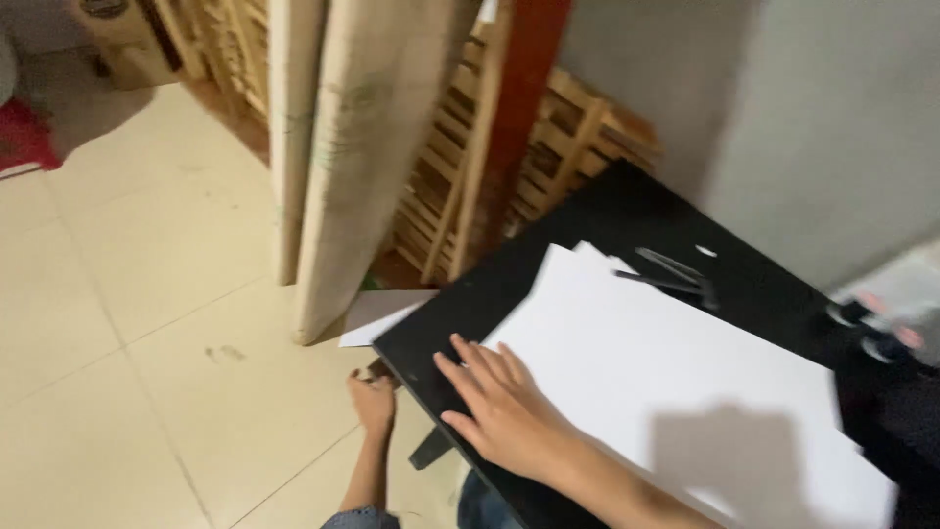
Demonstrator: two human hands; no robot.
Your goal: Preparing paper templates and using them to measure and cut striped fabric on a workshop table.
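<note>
Pale floor tiles (147,294) fill the left of the frame, and a grey wall (783,118) rises at the upper right, with wooden slatted frames (578,137) and two tall rolls of brownish material (362,147) leaning near the top centre. At the lower right, a black bench (607,216) slants across the frame, and a large white sheet (676,382) lies flat on it, its long axis running from the upper centre of the frame toward the lower right corner. The right hand (504,407) rests flat, fingers spread, on the sheet's lower left corner and partly on the bare bench beside it; it pinches nothing. The left hand (374,400) is lower, at the bench's left corner, fingers curled at or just under the edge; whether its grip closes on anything cannot be told. The sheet stretches away up and to the right from the right hand, which is plainly the nearer one. Dark, thin tools (676,274), too blurred to identify, lie on the bench just beyond the sheet's far corner. Another white sheet (377,318) lies on the floor beside the bench's left corner. No containers show.
</note>
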